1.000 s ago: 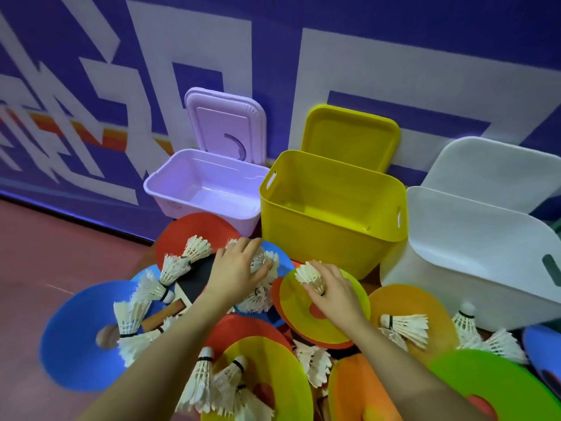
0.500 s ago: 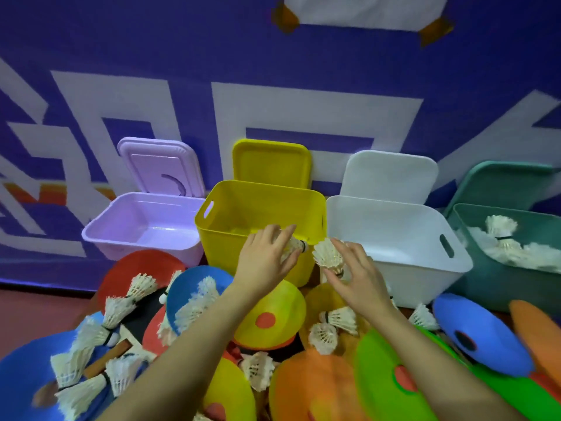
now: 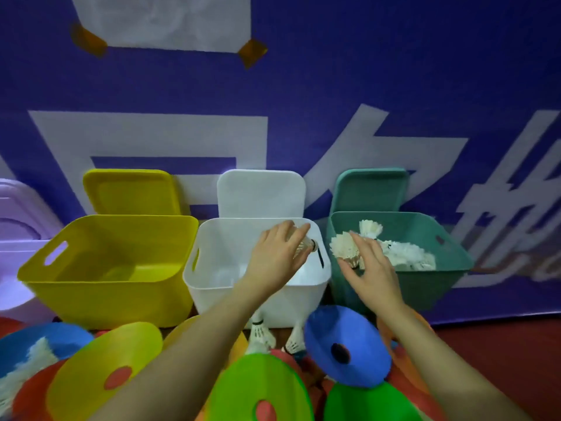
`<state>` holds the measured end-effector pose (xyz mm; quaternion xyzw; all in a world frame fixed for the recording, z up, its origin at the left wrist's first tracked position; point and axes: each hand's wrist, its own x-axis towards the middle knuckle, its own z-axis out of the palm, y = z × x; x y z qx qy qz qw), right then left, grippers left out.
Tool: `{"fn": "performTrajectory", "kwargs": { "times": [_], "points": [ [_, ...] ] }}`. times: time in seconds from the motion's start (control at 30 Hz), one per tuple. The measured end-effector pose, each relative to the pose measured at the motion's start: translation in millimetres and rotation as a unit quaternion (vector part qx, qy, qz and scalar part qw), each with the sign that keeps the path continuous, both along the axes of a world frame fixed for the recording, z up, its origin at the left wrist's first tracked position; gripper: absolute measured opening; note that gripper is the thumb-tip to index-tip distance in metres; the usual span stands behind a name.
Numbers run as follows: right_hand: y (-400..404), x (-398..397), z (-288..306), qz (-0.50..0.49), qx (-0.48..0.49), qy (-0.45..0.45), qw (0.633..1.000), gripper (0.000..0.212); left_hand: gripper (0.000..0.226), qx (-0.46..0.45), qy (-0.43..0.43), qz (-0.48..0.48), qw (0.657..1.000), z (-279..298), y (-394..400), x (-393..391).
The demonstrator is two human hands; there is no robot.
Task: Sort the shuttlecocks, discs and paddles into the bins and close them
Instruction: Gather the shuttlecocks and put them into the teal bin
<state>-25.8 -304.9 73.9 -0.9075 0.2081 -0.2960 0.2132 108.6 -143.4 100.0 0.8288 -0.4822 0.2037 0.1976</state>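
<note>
The left hand [image 3: 280, 256] grips a white feathered shuttlecock [image 3: 306, 247], cork tip pointing right, above the right end of the open white plastic bin [image 3: 212, 278]. The right hand [image 3: 372, 270] pinches another feathered shuttlecock [image 3: 344, 253] over the near left corner of the open teal plastic bin [image 3: 449, 268], where more white shuttlecocks [image 3: 406, 258] lie heaped. Left stands an open yellow plastic bin [image 3: 100, 293]; coloured flat discs [image 3: 346, 350] lie scattered nearer.
</note>
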Motion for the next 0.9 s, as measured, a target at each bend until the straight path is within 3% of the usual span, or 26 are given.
{"fn": "performTrajectory", "kwargs": {
  "times": [0.2,0.37,0.7,0.8,0.9],
  "points": [
    [-104.5,-17.9,7.8,-0.064,-0.029,0.063,0.996,0.057,0.043,0.01,0.04,-0.038,0.998,-9.4,-114.9,-18.4],
    [-167.9,-12.6,0.0,-0.115,0.003,0.103,0.988,0.052,0.05,-0.008,0.133,-0.026,0.991,-16.2,-189.3,-20.8],
    [-266.9,22.2,-39.2,-0.181,-0.02,0.174,0.968,0.064,0.048,-0.024,0.165,-0.031,0.986,-54.1,-302.1,-8.3],
    [-278.8,25.2,-57.0,-0.157,0.043,0.244,0.956,0.065,0.057,0.099,0.141,-0.009,0.985,-68.0,-321.0,-1.5],
    [-283.4,26.7,-64.3,-0.122,0.101,0.309,0.938,0.06,0.057,0.258,0.12,-0.008,0.958,-79.6,-327.0,4.0]
  ]
}}
